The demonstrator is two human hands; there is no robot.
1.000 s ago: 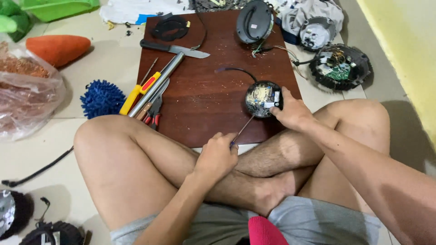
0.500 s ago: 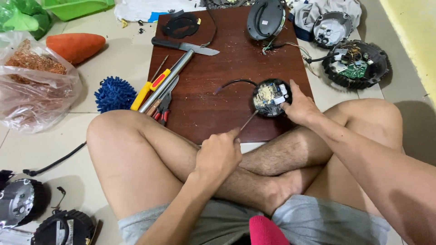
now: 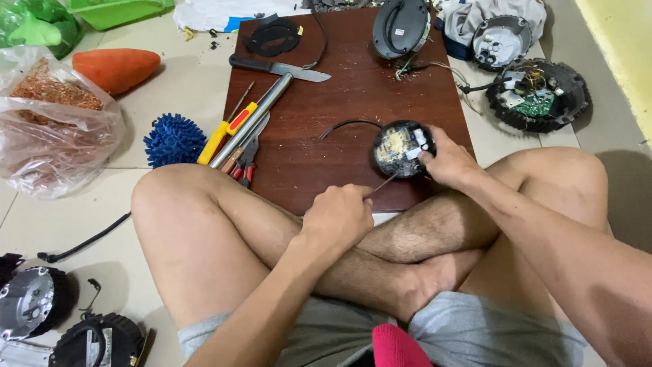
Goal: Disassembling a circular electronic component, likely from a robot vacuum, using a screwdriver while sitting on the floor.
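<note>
Both hands work at the near edge of a dark reddish wooden board (image 3: 326, 136) lying on a pale tiled floor, seen from the head camera. Left hand (image 3: 337, 217), curled into a fist with the knuckles up, is clamped on a thin metal tool (image 3: 384, 183) whose slim shaft slants up and to the right, its tip touching the rim of a round black module (image 3: 401, 149). Right hand (image 3: 449, 162) grips that module from its right side, thumb over the top and fingers wrapped round the edge; the forearm runs back across the raised right knee. The module is disc-shaped, hard black plastic, open on top with a pale circuit board showing, and a thin black wire curls from it to the left. It sits near the board's near right corner.

Along the board's left edge lie a long steel tube (image 3: 255, 117), a yellow-handled screwdriver (image 3: 221, 132) and red-handled pliers (image 3: 246, 160). A knife (image 3: 282, 68) with a black handle lies toward the far edge. Off the board to the left are a fuzzy blue mop pad (image 3: 174, 139), an orange plush cone (image 3: 115, 68) and a clear plastic bag of copper wire (image 3: 54, 129).
</note>
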